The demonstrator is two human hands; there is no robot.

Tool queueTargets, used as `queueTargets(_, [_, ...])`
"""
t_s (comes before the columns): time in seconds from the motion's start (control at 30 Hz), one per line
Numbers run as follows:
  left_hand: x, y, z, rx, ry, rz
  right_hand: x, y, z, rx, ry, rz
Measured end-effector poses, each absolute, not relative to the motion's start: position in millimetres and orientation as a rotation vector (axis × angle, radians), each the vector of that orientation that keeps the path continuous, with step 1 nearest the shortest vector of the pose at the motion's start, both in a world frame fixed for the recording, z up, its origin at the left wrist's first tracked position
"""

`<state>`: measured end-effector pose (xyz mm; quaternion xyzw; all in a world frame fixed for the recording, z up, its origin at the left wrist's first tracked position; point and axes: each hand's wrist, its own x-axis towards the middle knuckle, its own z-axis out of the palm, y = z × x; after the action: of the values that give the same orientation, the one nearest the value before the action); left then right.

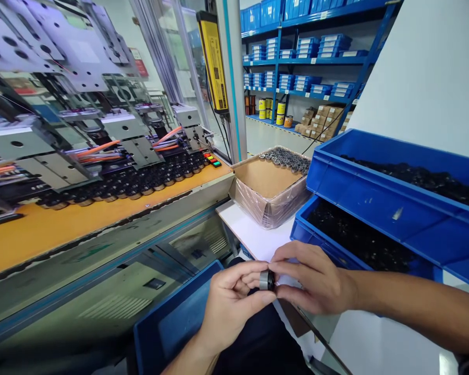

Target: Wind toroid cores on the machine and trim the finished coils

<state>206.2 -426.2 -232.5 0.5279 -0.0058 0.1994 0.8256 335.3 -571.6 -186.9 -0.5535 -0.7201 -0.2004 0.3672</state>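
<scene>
Gripping a small silver-and-black cylinder point(266, 280) between thumb and fingers, the left hand point(234, 299) faces the right hand point(316, 278), whose fingertips touch the cylinder's black end. It lies between them, its axis roughly left to right, black end rightward. Beyond sits a plastic-wrapped carton point(252, 200); farther off, blue shelving point(336, 61).

Machine point(78, 67) left, bins point(391, 208) right, carton point(254, 202) between
</scene>
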Motion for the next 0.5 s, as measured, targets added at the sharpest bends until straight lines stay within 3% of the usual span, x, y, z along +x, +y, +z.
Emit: queueTargets(0.5, [205.6,-426.2,-231.5,1.154,-0.001,0.47,332.5,-569.8,-182.7,-1.394,-1.875,-0.555])
